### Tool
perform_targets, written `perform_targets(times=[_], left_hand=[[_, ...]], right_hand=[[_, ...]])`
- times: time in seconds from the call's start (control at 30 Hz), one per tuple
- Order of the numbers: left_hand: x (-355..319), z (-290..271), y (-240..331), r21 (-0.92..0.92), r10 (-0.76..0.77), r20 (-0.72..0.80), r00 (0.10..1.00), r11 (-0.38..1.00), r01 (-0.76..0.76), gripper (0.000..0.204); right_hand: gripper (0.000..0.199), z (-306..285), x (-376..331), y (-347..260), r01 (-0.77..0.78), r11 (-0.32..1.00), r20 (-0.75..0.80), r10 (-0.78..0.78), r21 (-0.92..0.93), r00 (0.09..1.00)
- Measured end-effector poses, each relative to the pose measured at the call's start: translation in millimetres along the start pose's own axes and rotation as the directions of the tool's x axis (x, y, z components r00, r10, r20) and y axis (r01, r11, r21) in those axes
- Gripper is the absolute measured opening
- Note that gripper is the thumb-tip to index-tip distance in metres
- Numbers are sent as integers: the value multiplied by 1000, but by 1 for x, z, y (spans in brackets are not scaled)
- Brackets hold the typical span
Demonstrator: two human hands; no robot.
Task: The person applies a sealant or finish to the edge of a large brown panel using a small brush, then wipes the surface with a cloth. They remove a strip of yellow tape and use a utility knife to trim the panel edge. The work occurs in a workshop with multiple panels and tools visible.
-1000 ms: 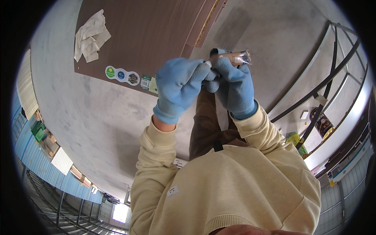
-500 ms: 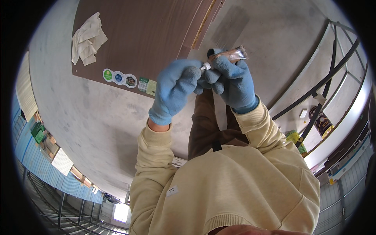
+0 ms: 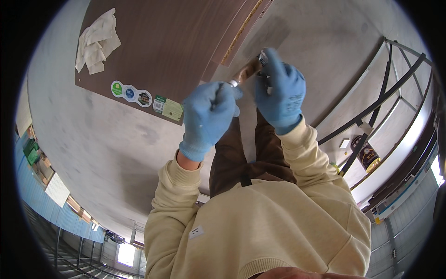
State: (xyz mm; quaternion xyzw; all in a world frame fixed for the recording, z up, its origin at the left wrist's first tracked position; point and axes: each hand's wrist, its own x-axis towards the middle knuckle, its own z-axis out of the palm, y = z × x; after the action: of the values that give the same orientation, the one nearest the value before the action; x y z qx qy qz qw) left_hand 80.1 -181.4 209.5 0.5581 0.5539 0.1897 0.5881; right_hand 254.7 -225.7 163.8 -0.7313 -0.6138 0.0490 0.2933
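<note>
Between my hands is a small copper-brown squeeze tube (image 3: 247,70) with a white neck. My left hand (image 3: 207,114), in a blue coated work glove, is closed round the neck end, its fingers covering most of that part. My right hand (image 3: 281,95), gloved alike, pinches the silvery flat tail of the tube between thumb and forefinger. The tube slants up from left to right and is slightly blurred. Just left of my hands lies a dark brown wood-grain panel (image 3: 158,42), with round stickers (image 3: 131,93) and a green label (image 3: 168,108) along its near edge.
A crumpled pale cloth (image 3: 98,43) rests on the panel's left part. The panel's right edge shows raw chipboard (image 3: 241,32). To the right stands a black and grey metal frame (image 3: 371,109), with a dark can (image 3: 364,151) by it. Grey floor (image 3: 116,135) lies around.
My right hand has shifted from the tube's middle to its tail, and its fingers have straightened somewhat. My left hand has closed over the white neck. The view has shifted slightly.
</note>
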Motion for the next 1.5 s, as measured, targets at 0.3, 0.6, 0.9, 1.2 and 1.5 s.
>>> perform_targets(times=[0.3, 0.6, 0.9, 1.2, 1.5], left_hand=[[67, -18, -41, -87, 473, -163, 866, 867, -490, 24], [186, -104, -167, 933, 777, -307, 550, 361, 11, 44], [189, -107, -170, 916, 799, -328, 505, 399, -36, 45], [188, -107, -170, 906, 784, -342, 517, 422, -41, 45], [174, -96, -146, 894, 796, -359, 488, 444, -67, 36]], right_hand=[[29, 39, 34, 20, -95, 926, 211, 17, 367, 977], [28, 82, 82, 37, -654, 633, 542, 405, 415, 736], [30, 115, 86, 35, -678, 664, 575, 434, 317, 694], [22, 92, 114, 51, -480, 689, 150, 482, 544, 863], [17, 103, 23, -5, -678, 486, 524, 430, 551, 735]])
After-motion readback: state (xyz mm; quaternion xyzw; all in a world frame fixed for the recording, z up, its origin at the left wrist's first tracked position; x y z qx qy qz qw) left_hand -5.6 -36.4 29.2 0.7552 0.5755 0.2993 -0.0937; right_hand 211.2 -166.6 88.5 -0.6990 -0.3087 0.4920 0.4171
